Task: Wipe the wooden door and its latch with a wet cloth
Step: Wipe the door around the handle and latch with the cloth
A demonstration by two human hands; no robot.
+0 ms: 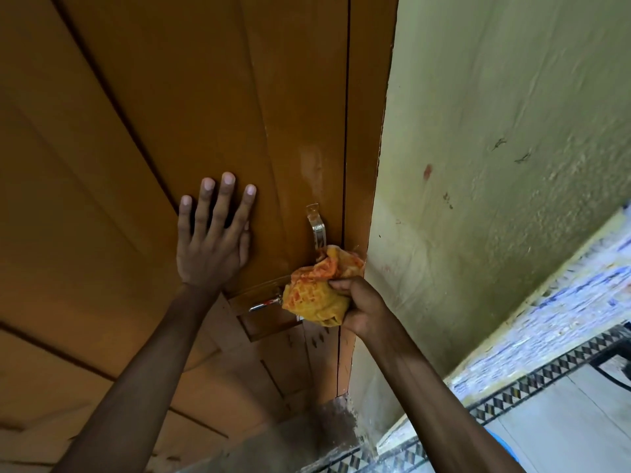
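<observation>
We have our left hand (211, 240) spread flat on the wooden door (143, 138), fingers splayed and holding nothing, bracing the panel; our right hand (362, 308) is curled tight around the bunched orange-yellow cloth (316, 291), which presses against the door's edge at the latch (264, 304), just below the metal pull handle (318, 227). A wet sheen shows on the wood above the handle; the broad panels to the left look dry, so we judge most of the door not yet wiped. The risk we see: the wad could snag on the latch bolt or the handle and tear loose from our grip; water could run down onto the plastered wall (495, 148); the brace could slip on damp paint. The cloth covers most of the latch, so we cannot tell whether it is bolted; the door's top and bottom are cut off.
</observation>
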